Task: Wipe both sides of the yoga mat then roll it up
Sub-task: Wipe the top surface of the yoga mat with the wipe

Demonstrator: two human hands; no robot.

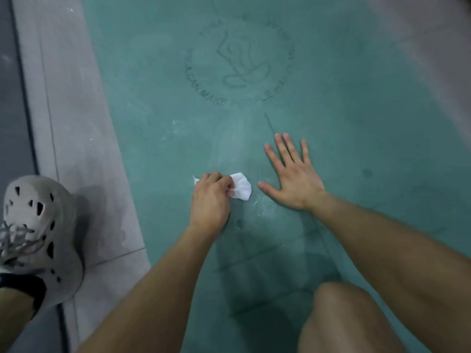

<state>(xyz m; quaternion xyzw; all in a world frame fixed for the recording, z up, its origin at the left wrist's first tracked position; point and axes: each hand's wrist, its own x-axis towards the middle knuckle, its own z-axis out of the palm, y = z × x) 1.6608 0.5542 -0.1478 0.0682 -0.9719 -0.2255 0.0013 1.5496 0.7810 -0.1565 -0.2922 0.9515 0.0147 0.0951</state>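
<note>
A teal yoga mat lies flat on the floor and fills most of the view, with a round embossed logo near its far middle. My left hand grips a crumpled white wipe and holds it down on the mat's middle. My right hand rests flat on the mat just right of the wipe, fingers spread and straight. A faint damp streak runs from the wipe toward the logo.
Grey floor tiles border the mat on the left. A pale perforated shoe on my foot stands on those tiles at the lower left. My bare knee is over the mat at the bottom.
</note>
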